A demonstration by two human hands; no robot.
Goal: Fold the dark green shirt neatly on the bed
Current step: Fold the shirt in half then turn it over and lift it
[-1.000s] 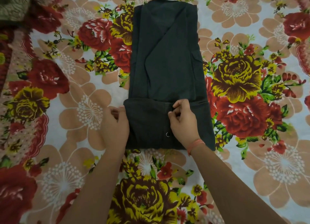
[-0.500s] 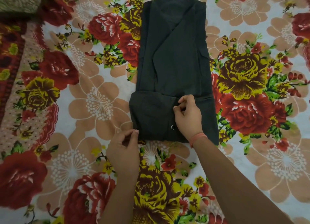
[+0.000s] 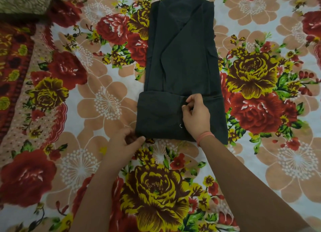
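Note:
The dark green shirt (image 3: 182,57) lies on the bed as a long narrow strip, sides folded in, with its near end turned up into a flap across the bottom. My left hand (image 3: 124,142) pinches the near left corner of that flap at the fold. My right hand (image 3: 196,117) rests on the flap's middle, fingers pinching its upper edge, a pink band on the wrist. A small metal snap (image 3: 181,126) shows just left of that hand.
The floral bedsheet (image 3: 90,106) with red and yellow roses covers the bed all around the shirt. A brownish patterned cloth (image 3: 22,2) lies at the far left corner.
My left hand slid from the top of the flap's left side down to its near left corner and pinched it. My right hand stayed on the flap's upper edge.

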